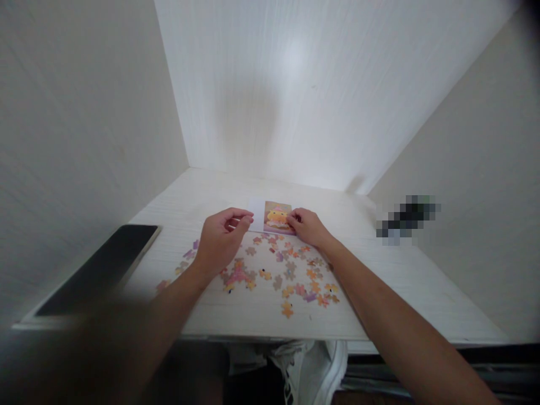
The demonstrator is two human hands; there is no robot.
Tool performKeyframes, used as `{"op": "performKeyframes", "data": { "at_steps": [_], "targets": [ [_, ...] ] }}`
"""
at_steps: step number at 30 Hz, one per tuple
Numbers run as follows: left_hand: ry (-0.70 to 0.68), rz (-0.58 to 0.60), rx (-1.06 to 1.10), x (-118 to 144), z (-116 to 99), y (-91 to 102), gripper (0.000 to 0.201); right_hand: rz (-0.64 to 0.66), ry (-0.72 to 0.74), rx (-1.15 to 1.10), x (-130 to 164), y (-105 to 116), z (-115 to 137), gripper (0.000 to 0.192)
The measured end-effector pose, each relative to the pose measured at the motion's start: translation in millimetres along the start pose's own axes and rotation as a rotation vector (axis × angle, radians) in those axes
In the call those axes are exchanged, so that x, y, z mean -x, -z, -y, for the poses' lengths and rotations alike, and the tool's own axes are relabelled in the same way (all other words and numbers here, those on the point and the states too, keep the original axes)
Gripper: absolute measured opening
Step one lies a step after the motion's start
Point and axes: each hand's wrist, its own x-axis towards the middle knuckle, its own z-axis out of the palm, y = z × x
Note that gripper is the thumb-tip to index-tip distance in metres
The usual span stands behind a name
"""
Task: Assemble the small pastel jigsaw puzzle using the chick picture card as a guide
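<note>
One picture card (276,217), flat and rectangular, lies on the white wood-grain table (405,281); its right part shows a yellow and pink cartoon figure, its left part is plain white. Two hands are on it. Left hand (219,239) at the card's left edge, thumb and forefinger pinching the white end, other fingers curled in. Right hand (307,225) at the card's right edge, fingers bent and close together, tips pressing on the card; whether it pinches the edge, cannot tell.

Loose puzzle pieces (278,270) scattered just on the near side of the card, between the two forearms: roughly thirty or more, exact count not readable. Small, thin, knobbed outlines, in orange, pink, purple and tan. A few appear joined in one pink clump near the left wrist.

One dark tablet (99,267), flat glossy rectangle with a pale rim, well left of the card. One blurred dark object (407,219) well right of the card, shape unclear.
</note>
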Motion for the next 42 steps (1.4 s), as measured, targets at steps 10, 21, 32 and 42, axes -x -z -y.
{"op": "performKeyframes", "data": {
  "at_steps": [10,21,32,42],
  "targets": [
    [0.009,0.013,-0.024,1,3,0.0,0.024,-0.019,0.003,-0.041,1,3,1,0.021],
    [-0.050,0.020,-0.065,3,8,0.5,0.028,0.127,0.065,-0.610,13,15,35,0.031],
    [-0.271,0.219,-0.269,7,9,-3.1,0.023,0.398,0.155,-0.781,24,16,56,0.035],
    [-0.378,0.298,-0.486,3,7,1.4,0.026,0.166,0.039,-0.514,11,40,21,0.028]
  ]
}}
